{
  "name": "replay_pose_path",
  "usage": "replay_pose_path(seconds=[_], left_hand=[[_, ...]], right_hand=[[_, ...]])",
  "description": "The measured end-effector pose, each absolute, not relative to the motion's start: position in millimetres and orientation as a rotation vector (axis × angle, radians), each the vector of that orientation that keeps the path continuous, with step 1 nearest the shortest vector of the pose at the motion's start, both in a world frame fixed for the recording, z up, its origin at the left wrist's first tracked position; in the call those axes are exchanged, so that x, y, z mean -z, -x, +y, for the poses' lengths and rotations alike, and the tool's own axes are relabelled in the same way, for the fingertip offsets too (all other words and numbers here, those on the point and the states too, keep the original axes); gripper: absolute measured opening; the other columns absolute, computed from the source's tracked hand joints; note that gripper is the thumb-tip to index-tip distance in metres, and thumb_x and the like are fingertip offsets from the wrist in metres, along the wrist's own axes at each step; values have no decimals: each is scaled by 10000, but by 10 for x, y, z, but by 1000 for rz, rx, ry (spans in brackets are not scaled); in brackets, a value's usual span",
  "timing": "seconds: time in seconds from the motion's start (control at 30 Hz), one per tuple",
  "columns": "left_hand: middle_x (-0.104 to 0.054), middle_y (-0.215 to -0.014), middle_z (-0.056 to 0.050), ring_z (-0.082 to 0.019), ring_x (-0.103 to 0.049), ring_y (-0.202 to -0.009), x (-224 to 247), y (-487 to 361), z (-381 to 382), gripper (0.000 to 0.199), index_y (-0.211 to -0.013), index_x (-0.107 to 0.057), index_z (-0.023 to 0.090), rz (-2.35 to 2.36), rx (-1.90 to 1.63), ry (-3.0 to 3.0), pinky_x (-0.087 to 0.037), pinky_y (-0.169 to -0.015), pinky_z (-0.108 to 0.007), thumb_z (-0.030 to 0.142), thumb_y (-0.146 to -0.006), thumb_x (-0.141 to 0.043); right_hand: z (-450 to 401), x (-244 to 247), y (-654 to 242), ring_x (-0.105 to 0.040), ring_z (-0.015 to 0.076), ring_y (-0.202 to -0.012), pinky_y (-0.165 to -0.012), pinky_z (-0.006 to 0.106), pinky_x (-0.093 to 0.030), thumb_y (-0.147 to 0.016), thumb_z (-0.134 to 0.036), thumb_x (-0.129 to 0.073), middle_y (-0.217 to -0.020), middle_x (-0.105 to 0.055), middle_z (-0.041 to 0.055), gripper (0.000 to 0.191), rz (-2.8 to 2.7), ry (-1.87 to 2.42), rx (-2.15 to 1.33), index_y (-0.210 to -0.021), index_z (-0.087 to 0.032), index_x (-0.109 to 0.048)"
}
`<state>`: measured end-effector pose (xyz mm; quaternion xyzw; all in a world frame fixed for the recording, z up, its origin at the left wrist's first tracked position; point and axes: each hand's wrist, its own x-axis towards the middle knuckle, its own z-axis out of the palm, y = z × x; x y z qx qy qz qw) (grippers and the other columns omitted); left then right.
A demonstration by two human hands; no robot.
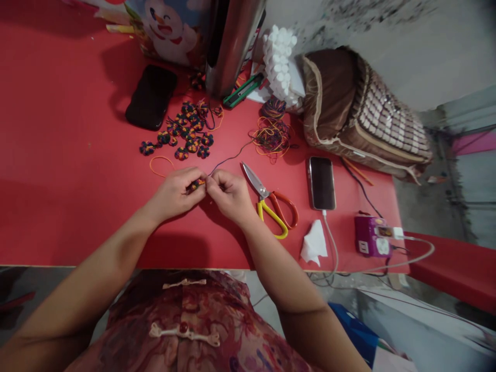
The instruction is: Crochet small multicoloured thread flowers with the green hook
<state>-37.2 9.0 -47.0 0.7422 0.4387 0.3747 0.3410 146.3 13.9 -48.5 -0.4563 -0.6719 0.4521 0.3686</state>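
My left hand is closed around a small piece of multicoloured knotted cord, which shows between thumb and fingers. Touching its fingertips, my right hand pinches at the dark cord. That cord runs up to a loose tangle of multicoloured cord. An orange loop of cord lies beyond my left hand. Farther off is a cluster of knotted cord flowers in dark, orange and red tones. Scissors with one yellow and one orange handle lie open-bladed or nearly closed, I cannot tell, beside my right hand.
On the red table lie a black phone, a green box cutter, a charging phone, a crumpled tissue and a purple power socket block. A metal cylinder and a brown cushioned bundle stand at the back.
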Motion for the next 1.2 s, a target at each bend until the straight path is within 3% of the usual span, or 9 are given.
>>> replay_pose_path(seconds=[0.13,0.27,0.37,0.47,0.6,0.73,0.9,1.03,1.2], left_hand=[[-512,-675,23,-142,-474,-617,455,350,90,235,-724,-467,232,1115,-984,-1984,-366,-624,-301,231,-931,-579],[-481,-651,28,-139,-448,-604,445,355,88,270,-699,-437,232,1106,-1008,-2028,-351,-616,-304,219,-927,-581],[-556,-676,21,-139,-499,-618,468,389,83,215,-736,-534,220,1140,-1025,-2032,-385,-626,-295,219,-942,-596],[-729,-820,-13,-147,-610,-691,524,435,84,104,-940,-717,192,1236,-1063,-2005,-462,-671,-282,205,-992,-629],[-798,-981,-64,-182,-718,-873,623,442,97,211,-1149,-816,164,1226,-1210,-2093,-561,-800,-294,159,-1023,-647],[-793,-1111,-96,-198,-746,-1031,638,394,96,376,-1319,-825,173,1147,-1279,-2098,-595,-930,-321,102,-1021,-609],[-791,-1180,-85,-224,-723,-1100,547,396,91,459,-1331,-855,249,1079,-1220,-1650,-597,-983,-353,149,-900,-732],[-800,-1139,-71,-193,-723,-989,535,420,121,514,-1338,-853,270,930,-1147,-1028,-608,-896,-314,206,-828,-849],[-792,-1027,-41,-143,-704,-894,525,411,164,448,-1205,-893,268,849,-1168,-796,-601,-839,-261,181,-768,-941]], right_hand=[[102,487,-1409,-350,118,-595,-639,314,-299,-941,-303,-578,-601,-366,-73,374,-1692,1150,-1142,-635,-267,-365],[79,495,-1382,-332,115,-593,-629,314,-296,-957,-335,-585,-601,-345,-74,412,-1666,1152,-1170,-627,-268,-347],[96,499,-1393,-351,115,-603,-621,311,-308,-1011,-437,-596,-618,-371,-69,460,-1625,1167,-1199,-639,-263,-390],[136,481,-1412,-408,118,-617,-621,307,-338,-1035,-631,-628,-641,-456,-60,522,-1473,1160,-1288,-698,-243,-536],[178,433,-1411,-445,107,-612,-597,286,-365,-869,-801,-793,-665,-542,-63,600,-1262,1123,-1488,-793,-222,-654],[194,404,-1396,-457,93,-587,-543,264,-340,-723,-737,-958,-653,-594,-71,599,-1192,1121,-1615,-810,-219,-668],[216,407,-1428,-378,57,-505,-482,238,-282,-706,-620,-1005,-615,-545,-108,546,-1054,1048,-1764,-821,-224,-647],[236,409,-1460,-349,44,-471,-453,217,-244,-725,-541,-999,-590,-522,-129,502,-982,1014,-1792,-853,-233,-623],[258,406,-1473,-376,41,-449,-437,211,-256,-720,-404,-1011,-614,-583,-128,447,-867,906,-1885,-920,-236,-649]])
